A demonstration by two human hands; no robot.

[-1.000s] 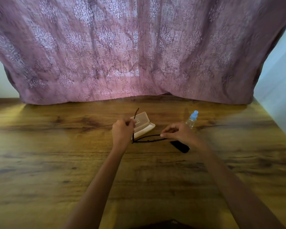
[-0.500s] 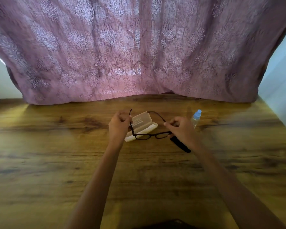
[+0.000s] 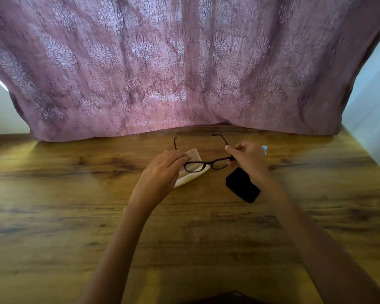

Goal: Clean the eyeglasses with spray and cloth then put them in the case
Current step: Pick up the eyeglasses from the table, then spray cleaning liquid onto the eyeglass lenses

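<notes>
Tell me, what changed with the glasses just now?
The eyeglasses opened out: both temples now point at the curtain. The left hand straightened its fingers over the frame's left end; the right hand still pinches the right hinge. The case, cloth and spray bottle stayed.

Wooden table (image 3: 75, 216): brown grain with dark streaks running left to right, filling my view from the near edge to the far edge.

Lying on it, centre, toward the far side: pale case (image 3: 191, 178), open, partly covered from where I look. Just right of it and not touching it: black cloth (image 3: 242, 186), flat, set at an angle. Farther right and back: spray bottle (image 3: 264, 148), of which I see only the blue cap.

Hem of the pink patterned curtain (image 3: 184, 84) rests along the far edge. Dark object (image 3: 228, 298) at the near edge; I cannot identify it.
</notes>
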